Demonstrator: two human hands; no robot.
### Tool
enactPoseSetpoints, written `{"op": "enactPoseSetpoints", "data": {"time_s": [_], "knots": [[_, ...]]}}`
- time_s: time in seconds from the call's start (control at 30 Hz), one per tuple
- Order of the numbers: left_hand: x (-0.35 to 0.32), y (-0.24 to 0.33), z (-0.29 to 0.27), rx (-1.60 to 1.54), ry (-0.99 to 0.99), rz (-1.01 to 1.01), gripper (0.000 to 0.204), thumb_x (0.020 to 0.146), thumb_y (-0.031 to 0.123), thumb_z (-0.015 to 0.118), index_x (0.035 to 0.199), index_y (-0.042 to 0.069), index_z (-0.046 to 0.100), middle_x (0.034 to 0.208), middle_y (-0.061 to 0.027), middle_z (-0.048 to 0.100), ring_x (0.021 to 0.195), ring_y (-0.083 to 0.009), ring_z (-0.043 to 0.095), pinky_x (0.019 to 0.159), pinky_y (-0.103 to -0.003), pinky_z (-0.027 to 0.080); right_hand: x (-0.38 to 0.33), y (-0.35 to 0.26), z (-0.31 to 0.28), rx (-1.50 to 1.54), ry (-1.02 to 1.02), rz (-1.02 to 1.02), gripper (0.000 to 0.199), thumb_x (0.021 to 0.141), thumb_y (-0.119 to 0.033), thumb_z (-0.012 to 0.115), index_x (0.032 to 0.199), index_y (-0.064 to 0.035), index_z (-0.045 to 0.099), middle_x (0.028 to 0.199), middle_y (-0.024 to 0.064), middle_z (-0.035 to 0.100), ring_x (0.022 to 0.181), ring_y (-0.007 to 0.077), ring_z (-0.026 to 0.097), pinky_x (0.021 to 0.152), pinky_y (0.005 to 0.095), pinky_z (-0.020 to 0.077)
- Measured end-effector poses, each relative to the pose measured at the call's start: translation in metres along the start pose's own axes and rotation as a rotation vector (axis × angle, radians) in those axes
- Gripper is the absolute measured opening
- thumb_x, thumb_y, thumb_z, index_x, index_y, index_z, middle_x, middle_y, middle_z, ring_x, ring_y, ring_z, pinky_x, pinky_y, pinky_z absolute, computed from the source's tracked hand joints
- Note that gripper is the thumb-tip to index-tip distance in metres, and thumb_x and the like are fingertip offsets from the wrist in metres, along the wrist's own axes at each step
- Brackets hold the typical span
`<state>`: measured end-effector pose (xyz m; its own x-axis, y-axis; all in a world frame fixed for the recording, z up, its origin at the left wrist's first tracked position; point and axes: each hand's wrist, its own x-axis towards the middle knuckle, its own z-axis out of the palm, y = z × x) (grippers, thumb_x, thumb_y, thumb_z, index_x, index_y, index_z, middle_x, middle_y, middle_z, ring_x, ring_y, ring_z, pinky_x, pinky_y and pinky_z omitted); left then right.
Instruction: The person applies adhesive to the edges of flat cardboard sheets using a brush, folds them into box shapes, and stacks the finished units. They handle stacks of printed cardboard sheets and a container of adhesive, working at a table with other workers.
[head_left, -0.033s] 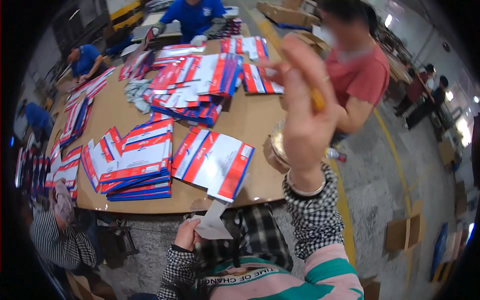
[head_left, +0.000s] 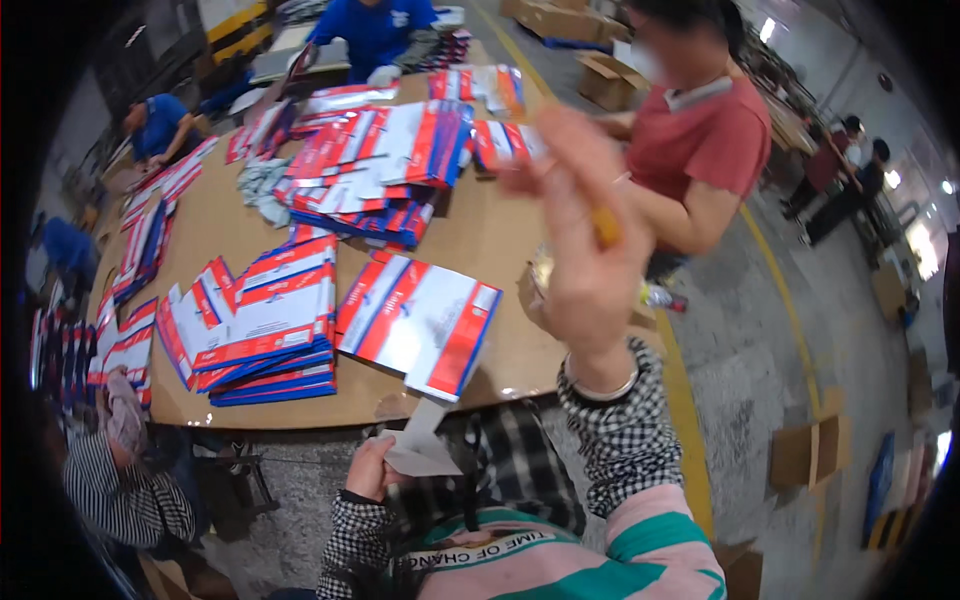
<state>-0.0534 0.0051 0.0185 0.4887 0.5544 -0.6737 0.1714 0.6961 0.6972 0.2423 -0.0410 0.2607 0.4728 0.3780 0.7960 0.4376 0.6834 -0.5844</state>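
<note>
My left hand [head_left: 371,469] is closed on the white folded flap of a flat cardboard box blank [head_left: 425,320], printed red, white and blue. Most of that blank lies on the table, with the flap [head_left: 424,455] hanging past the near edge over my lap. Raised above the table's right side, my right hand [head_left: 590,270] has its fingers bent together and blurred. A small orange-yellow piece [head_left: 606,227] shows at its palm; what it belongs to is hidden. Partly behind this hand stands a small round container [head_left: 535,290] with something pale yellow in it.
Stacked blanks [head_left: 270,330] lie left of mine, and a bigger heap [head_left: 380,170] covers the middle of the brown table [head_left: 480,240]. A crumpled grey cloth [head_left: 263,190] lies beside it. A person in red [head_left: 700,140] stands at the right; others work around the table.
The whole view has shifted a little. My right hand sits slightly lower and farther left, still raised. My left hand keeps hold of the flap.
</note>
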Motion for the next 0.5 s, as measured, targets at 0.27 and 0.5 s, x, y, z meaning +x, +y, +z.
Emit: {"op": "enactPoseSetpoints", "data": {"time_s": [0.27,0.5], "knots": [[0.015,-0.016,-0.017,-0.143,0.19,0.043,0.049,0.093,0.05,0.041,0.11,0.005,0.046,0.085,-0.0154,0.064,0.073,-0.0244,0.066,0.06,-0.034,0.055,-0.165,0.022,-0.097,0.091,0.248,0.873,0.029,0.094,-0.01,0.048,0.118,0.0061,0.05,0.091,0.01,0.061,0.075,0.0162,0.063,0.071,0.026,0.0504],[0.034,-0.076,-0.038,-0.215,0.386,0.206,0.028,0.096,0.027,0.043,0.106,0.003,0.054,0.083,-0.0072,0.061,0.064,-0.0164,0.06,0.055,-0.027,0.05,-0.203,0.035,-0.152,0.159,0.639,0.824,0.021,0.094,-0.017,0.05,0.105,0.0006,0.051,0.086,0.0121,0.062,0.069,0.019,0.062,0.065,0.03,0.0515]]}}
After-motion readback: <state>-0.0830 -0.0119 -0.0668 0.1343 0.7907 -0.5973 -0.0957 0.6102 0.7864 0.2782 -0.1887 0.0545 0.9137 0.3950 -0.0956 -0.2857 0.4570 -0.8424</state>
